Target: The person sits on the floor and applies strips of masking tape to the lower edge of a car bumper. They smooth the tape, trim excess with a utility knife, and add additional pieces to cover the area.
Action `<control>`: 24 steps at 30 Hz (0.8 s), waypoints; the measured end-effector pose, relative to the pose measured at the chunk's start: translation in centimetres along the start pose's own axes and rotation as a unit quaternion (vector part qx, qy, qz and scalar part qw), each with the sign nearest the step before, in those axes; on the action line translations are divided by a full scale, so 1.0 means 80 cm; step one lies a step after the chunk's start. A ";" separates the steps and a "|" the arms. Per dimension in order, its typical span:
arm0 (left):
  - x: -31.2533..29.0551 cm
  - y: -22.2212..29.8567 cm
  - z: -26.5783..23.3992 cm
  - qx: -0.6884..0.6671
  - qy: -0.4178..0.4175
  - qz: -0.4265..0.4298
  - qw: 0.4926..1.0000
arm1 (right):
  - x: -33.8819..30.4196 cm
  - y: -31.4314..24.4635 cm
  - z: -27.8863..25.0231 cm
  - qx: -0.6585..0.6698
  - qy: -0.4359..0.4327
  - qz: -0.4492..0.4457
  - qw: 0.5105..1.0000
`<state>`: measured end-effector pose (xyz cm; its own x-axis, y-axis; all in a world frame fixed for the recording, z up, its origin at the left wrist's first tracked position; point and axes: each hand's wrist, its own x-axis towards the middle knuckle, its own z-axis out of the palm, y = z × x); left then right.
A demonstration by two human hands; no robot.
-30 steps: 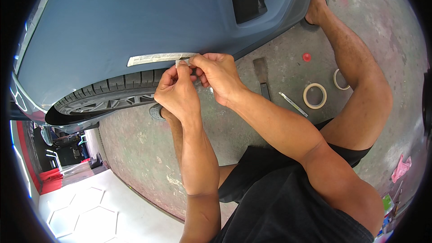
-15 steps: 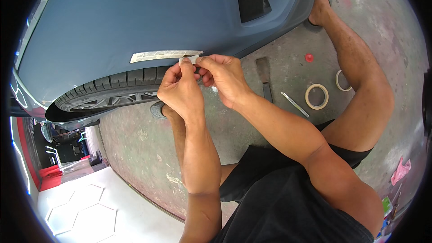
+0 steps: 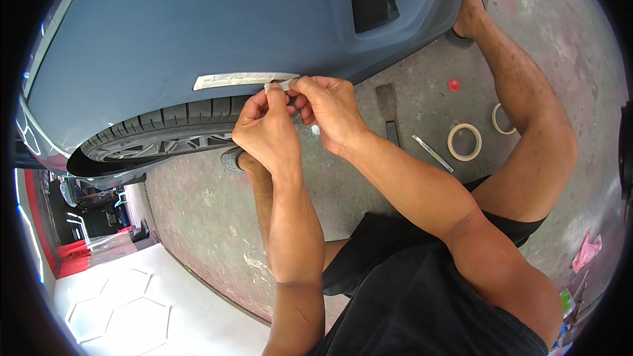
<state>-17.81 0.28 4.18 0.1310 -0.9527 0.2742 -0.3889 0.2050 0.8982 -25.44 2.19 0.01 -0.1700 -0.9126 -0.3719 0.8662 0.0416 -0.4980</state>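
Between my two hands is a short piece of pale masking tape (image 3: 285, 85). My left hand (image 3: 269, 125) pinches its left end between thumb and fingertips. At the other end, my right hand (image 3: 330, 111) is closed on it in the same way. Both hands are at the lower edge of a blue-grey car bumper (image 3: 264, 20), just above the tyre (image 3: 178, 115). A long strip of overlapping masking tape (image 3: 231, 80) sticks to the bumper beside the left fingertips; its right end is partly hidden by my hands.
On the concrete floor to the right lie a scraper (image 3: 388, 109), a slim cutter blade (image 3: 432, 152), two tape rolls (image 3: 464, 142) (image 3: 504, 119) and a small red cap (image 3: 453, 85). A pink cloth (image 3: 587, 252) lies farther right. My bent right leg (image 3: 527, 112) is beside them.
Both hands stay almost where they were, pinching the tape. The tape piece has turned slightly between the fingers and shows narrower.
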 end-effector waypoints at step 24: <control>0.002 0.004 -0.003 0.025 0.007 -0.001 1.000 | 0.000 0.003 0.001 0.000 0.009 -0.010 1.000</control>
<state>-17.69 0.25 4.56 0.1453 -0.9498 0.2772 -0.4331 0.1908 0.8809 -25.18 2.15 -0.02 -0.1967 -0.9054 -0.3762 0.8620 0.0231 -0.5064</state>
